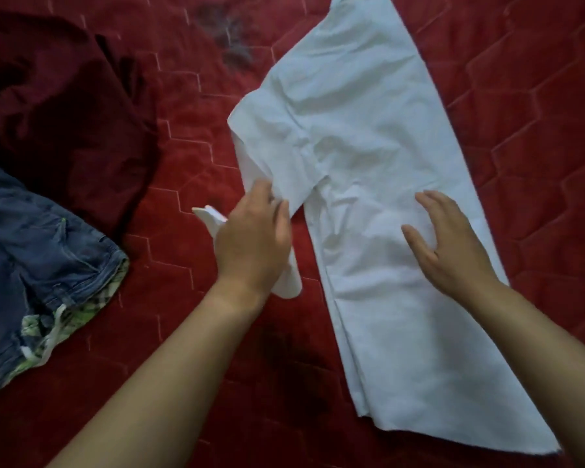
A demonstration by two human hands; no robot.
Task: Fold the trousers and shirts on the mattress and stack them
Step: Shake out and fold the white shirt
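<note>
Landmark: white shirt (pixel 368 146), thin creased woven cloth, lying as a long narrow band that runs on a slant across the mattress, with straight side edges and a slightly frayed lower hem.
Support: mattress (pixel 537 96), deep red plush cover quilted in a hexagon pattern of stitched seams; it surrounds the white shirt on all sides that show.
Sleeve (pixel 284 146): short and broad, projecting from the left edge of the white shirt, its surface rumpled and its hem partly lifted.
Left hand (pixel 254 238): at the sleeve's hem, fingers curled and pinching the cloth; more white fabric shows beneath the palm and at the wrist. The view is slightly blurred here.
Right hand (pixel 453 244): laid flat on the middle of the white shirt, fingers straight and spread, pressing the cloth down and gripping nothing.
Hands, relation: apart, one at the left edge of the white shirt, the other near its right edge.
Maroon garment (pixel 65 113): well left of the white shirt, dark, soft, loosely heaped with deep folds.
Denim garment (pixel 31 248): left of the white shirt and below the maroon garment, faded blue, thick seams and a stitched pocket.
Printed cloth (pixel 38 325): green and white, showing under the denim's edge.
Dark stain (pixel 230 38): greyish irregular patch on the mattress, just beyond the white shirt's upper left edge.
</note>
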